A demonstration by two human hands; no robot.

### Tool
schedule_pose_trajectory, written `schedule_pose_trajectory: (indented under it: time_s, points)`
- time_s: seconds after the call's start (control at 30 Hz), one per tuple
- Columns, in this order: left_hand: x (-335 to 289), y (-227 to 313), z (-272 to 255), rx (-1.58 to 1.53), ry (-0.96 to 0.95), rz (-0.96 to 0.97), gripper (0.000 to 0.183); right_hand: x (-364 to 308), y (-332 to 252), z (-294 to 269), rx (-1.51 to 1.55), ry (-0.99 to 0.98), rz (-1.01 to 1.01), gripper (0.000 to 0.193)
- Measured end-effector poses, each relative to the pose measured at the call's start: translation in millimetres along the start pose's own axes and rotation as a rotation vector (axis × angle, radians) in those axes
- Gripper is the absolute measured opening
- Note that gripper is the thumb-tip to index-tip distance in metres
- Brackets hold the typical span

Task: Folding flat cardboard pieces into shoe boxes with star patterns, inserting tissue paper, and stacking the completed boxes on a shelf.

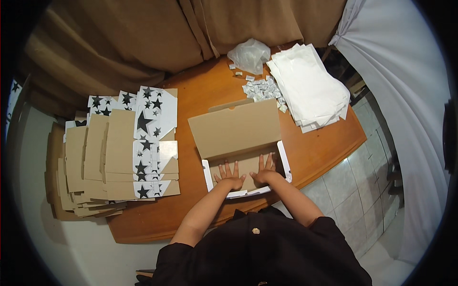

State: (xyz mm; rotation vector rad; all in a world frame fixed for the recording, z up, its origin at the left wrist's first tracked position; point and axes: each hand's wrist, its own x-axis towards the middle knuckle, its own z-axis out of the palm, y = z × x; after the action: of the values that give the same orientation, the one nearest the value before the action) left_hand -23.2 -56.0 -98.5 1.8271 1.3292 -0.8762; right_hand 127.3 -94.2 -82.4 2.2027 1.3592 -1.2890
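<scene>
The box [285, 163] stands near the front edge of the surface [327, 145], its lid [236, 127] raised at the back. Both the left hand [231, 177] and the right hand [265, 172] reach inside, fingers spread, released and grasping nothing; they appear to lie flat on the bottom, though the palms' contact is hard to judge from above. Star-printed cartons [119, 148] are piled to the left. Behind the box, to the right, are small packets [263, 89], white paper [307, 88] and a clear bag [250, 55].
</scene>
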Motion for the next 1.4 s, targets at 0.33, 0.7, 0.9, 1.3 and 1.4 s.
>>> schedule_pose_trajectory:
  time_s: [0.33, 0.7, 0.9, 1.3, 1.4]
  points:
    - [-17.2, 2.7, -14.7, 0.013, 0.034, -0.007, 0.078, -4.7, 7.7, -8.1, -0.121, -0.012, -0.082, 0.077]
    - [-5.2, 11.8, -29.6, 0.013, 0.047, -0.015, 0.079, -93.2, 8.8, -127.6, 0.277, -0.148, -0.845, 0.048]
    - [18.5, 25.7, -43.3, -0.034, 0.102, -0.032, 0.079, -58.4, 114.1, -173.3, 0.533, 0.738, -0.737, 0.030]
    - [-60.6, 37.1, -114.8, -0.710, 0.186, 0.522, 0.066, 43.1, 208.4, -182.0, -0.031, 0.969, -0.149, 0.051]
    - [-106.9, 61.6, -117.6, -0.807, 0.255, 0.595, 0.062, 46.4, 208.6, -181.3, -0.048, 0.965, -0.165, 0.037]
